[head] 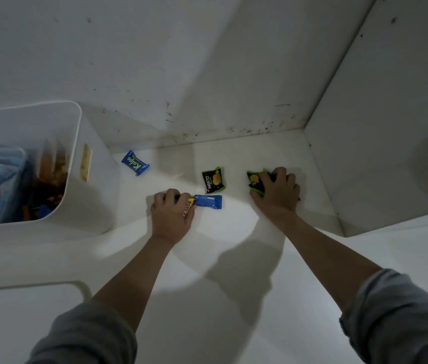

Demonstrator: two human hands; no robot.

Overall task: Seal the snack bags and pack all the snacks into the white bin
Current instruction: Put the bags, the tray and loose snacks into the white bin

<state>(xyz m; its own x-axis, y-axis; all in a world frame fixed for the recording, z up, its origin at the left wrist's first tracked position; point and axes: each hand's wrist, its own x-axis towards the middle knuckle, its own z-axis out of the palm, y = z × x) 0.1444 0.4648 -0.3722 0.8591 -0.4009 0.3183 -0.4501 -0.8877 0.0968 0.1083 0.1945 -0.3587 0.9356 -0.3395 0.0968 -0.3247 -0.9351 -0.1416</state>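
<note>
The white bin (pixel 75 164) stands at the left with several snack bags inside. My left hand (pixel 170 214) grips a yellow-and-red snack bar (pixel 188 208) on the white surface, and a blue wrapped bar (pixel 209 201) lies against its fingers. My right hand (pixel 275 191) curls over a green-and-black snack pack (pixel 254 180), covering most of it. A second green-and-black Nextar pack (pixel 213 179) lies loose between the hands. A blue Kalpa pack (pixel 135 162) lies near the bin's right wall.
A white back wall (pixel 207 74) and a white side panel (pixel 381 127) close the corner behind and right of the snacks. A white lid or board (pixel 23 311) lies at the lower left.
</note>
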